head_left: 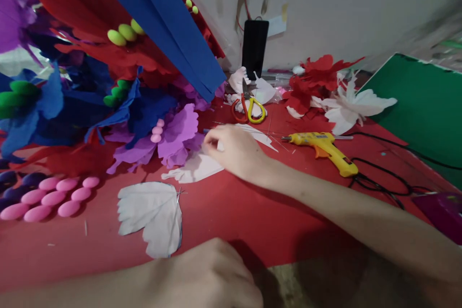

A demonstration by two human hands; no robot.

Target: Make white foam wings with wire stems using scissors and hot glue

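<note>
My right hand (238,151) reaches across the red tabletop, its thumb and forefinger curled together in a pinch. It lies over a white wing-shaped cut-out (197,168), beside the purple butterfly (180,130); I cannot make out what the fingertips hold. In the near foreground my left hand (216,276) is curled, knuckles up, and its fingertips are hidden beneath it. A white scalloped wing piece (153,216) with dark edging lies just beyond my left wrist. Another white cut-out (258,135) shows behind my right hand.
Scissors (249,108) with red and yellow handles lie at the back. A yellow glue gun (325,149) with black cord sits right. Pink ovals (54,197) and blue butterflies (94,101) crowd the left. A phone (254,48) leans on the wall; a green board (418,110) stands right.
</note>
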